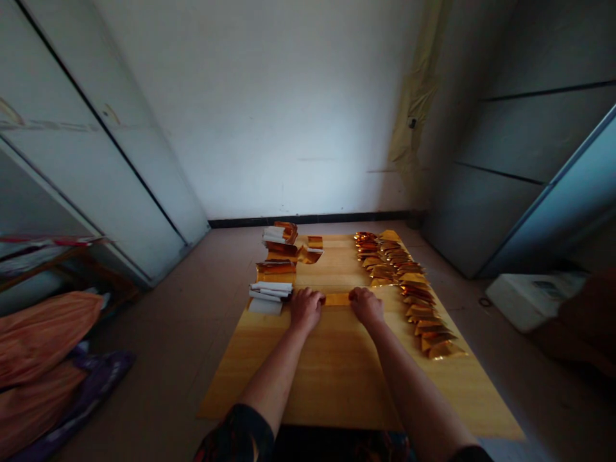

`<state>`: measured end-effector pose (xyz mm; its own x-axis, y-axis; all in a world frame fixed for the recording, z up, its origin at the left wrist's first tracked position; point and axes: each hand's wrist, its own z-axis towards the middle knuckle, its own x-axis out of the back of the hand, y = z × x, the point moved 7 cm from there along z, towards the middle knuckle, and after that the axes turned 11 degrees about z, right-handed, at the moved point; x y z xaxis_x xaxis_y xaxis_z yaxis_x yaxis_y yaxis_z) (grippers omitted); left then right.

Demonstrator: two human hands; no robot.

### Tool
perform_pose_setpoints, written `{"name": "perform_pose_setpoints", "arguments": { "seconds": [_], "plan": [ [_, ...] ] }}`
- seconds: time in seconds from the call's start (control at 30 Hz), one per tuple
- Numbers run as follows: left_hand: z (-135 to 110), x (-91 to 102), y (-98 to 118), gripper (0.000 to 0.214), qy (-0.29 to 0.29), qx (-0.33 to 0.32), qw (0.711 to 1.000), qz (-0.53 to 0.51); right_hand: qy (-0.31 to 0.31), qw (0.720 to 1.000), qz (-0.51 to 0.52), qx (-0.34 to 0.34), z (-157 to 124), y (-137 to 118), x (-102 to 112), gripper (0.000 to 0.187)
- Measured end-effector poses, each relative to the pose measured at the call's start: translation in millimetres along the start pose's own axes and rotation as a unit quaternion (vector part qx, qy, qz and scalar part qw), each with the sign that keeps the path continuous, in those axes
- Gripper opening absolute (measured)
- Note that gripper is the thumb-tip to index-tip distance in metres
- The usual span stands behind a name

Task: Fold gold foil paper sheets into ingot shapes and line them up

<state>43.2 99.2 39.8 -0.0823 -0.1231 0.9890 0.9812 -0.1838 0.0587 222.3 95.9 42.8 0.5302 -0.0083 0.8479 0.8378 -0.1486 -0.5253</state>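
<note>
A long yellow wooden board [332, 359] lies flat on the floor in front of me. My left hand [306, 309] and my right hand [366, 306] rest side by side near its far half, fingers curled. Between them runs a narrow strip of gold foil paper [337, 299], and each hand covers one end of it. Left of my left hand sit stacks of white paper [269, 295] and gold foil sheets [276, 268]. A long row of folded gold foil pieces [409, 289] lies along the right side of the board, close to my right hand.
A white wardrobe [110, 147] stands at the left, with orange cloth [43, 346] and purple cloth [96, 378] on the floor below it. A white box [529, 300] sits at the right beside grey cabinet panels [524, 147]. A wall rises behind the board.
</note>
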Motion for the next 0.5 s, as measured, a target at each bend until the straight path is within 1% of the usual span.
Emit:
{"name": "perform_pose_setpoints", "arguments": {
  "seconds": [0.1,0.2,0.33,0.43,0.5],
  "plan": [
    [-0.6,-0.6,0.9,0.025,0.004,0.002,1.0,0.001,-0.002,1.0,-0.015,0.004,2.2,-0.8,-1.6,0.027],
    [-1.7,0.6,2.6,0.018,0.018,0.005,1.0,0.002,-0.01,0.999,-0.029,0.012,4.1,-3.2,-3.5,0.036],
    [-3.1,2.6,5.0,0.02,0.034,0.0,0.999,0.005,-0.018,0.999,-0.035,0.011,4.3,-4.3,-3.7,0.029],
    [-3.5,4.3,4.9,0.029,0.048,-0.001,0.999,0.0,-0.001,1.0,-0.022,0.021,2.4,-4.0,-1.9,0.029],
    [-4.1,5.9,6.3,0.032,0.061,-0.014,0.998,-0.007,0.019,0.999,-0.01,0.032,0.2,-3.6,-1.0,0.025]
  ]
}}
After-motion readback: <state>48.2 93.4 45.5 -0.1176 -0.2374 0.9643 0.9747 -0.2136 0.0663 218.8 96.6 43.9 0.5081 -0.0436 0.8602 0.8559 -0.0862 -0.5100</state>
